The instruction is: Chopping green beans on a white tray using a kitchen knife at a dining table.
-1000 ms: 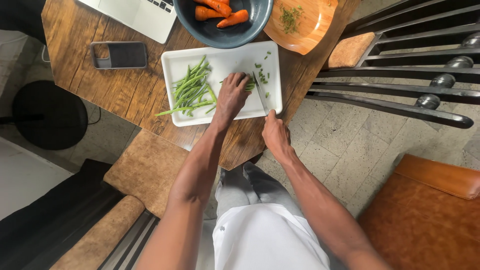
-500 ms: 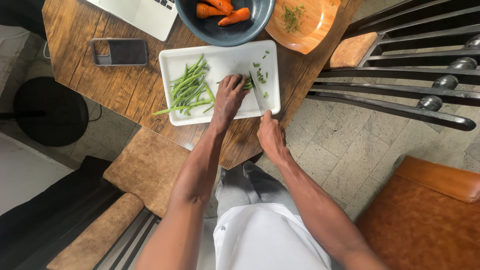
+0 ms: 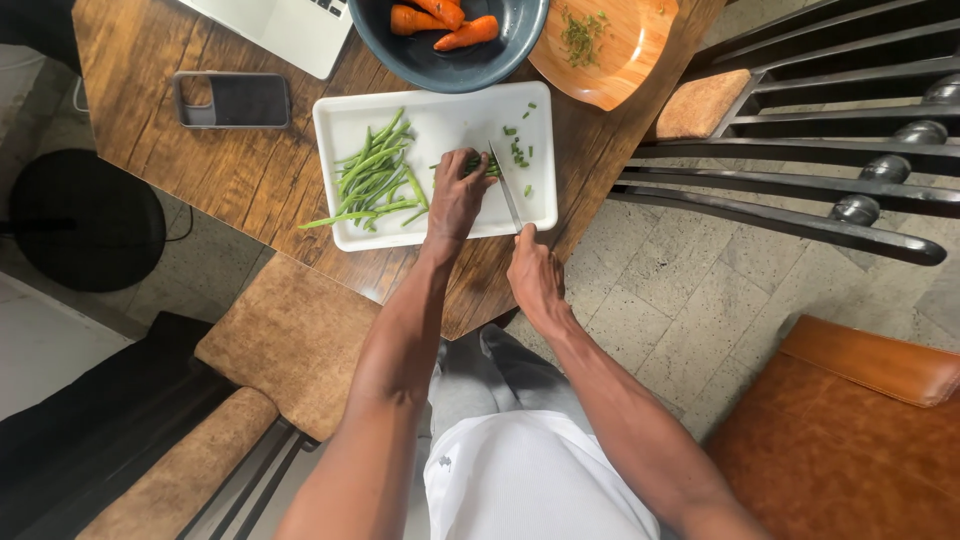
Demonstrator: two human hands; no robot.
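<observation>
A white cutting board (image 3: 440,115) lies on the wooden table (image 3: 240,170). My left hand (image 3: 456,200) presses down a small bundle of green beans (image 3: 474,163) near the board's middle. My right hand (image 3: 532,275) grips the handle of a knife (image 3: 505,185), whose blade rests just right of the bundle. A loose pile of whole green beans (image 3: 375,180) lies on the left half of the board. Small cut bean pieces (image 3: 520,152) are scattered to the right of the blade.
A dark bowl with carrots (image 3: 445,35) and a wooden plate (image 3: 610,50) with green bits stand behind the board. A phone (image 3: 232,100) and a laptop (image 3: 275,25) lie at the left. Dark chairs (image 3: 800,150) stand at the right, cushioned seats (image 3: 280,340) below.
Both hands and the knife have shifted slightly left along the bean bundle. A few more cut pieces lie right of the blade.
</observation>
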